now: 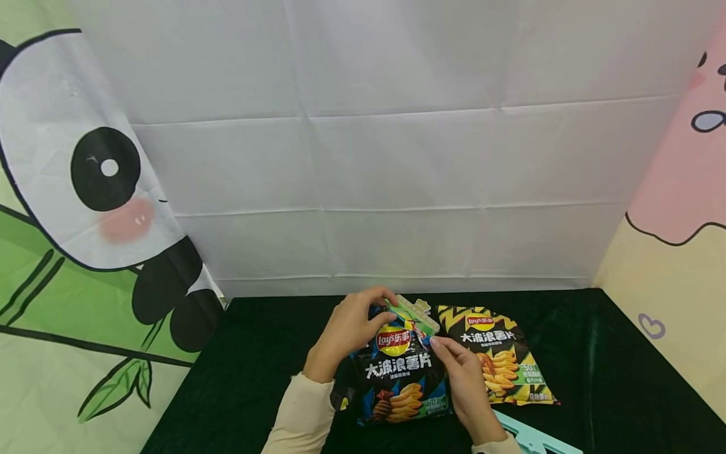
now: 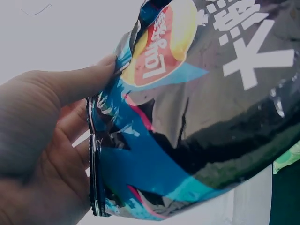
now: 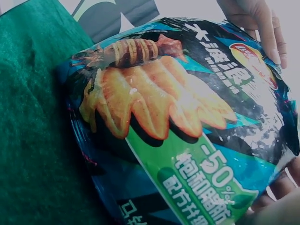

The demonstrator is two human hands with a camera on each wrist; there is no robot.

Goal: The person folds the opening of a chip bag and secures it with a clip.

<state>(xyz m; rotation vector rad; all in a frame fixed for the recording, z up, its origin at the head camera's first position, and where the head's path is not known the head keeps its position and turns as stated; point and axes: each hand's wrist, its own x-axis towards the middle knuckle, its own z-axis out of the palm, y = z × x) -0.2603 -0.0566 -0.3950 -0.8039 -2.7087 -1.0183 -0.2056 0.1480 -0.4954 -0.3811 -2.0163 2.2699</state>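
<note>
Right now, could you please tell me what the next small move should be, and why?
I would probably straighten the top edge of the blue-and-black chip bag by easing the hands slightly apart: the foil looks creased there, the left hand pinches that edge, and the right hand holds the bag's right side.

Chip bag point(image 3: 159, 108) slanted, hands point(image 3: 257, 21) point(image 3: 279, 204) at its right side; green cloth point(image 3: 35, 122) left.

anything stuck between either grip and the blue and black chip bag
Nothing visible: the left grip holds the blue-and-black chip bag by its top edge, and the right grip touches its upper right side. The yellow bag lies to the right, not between.
</note>
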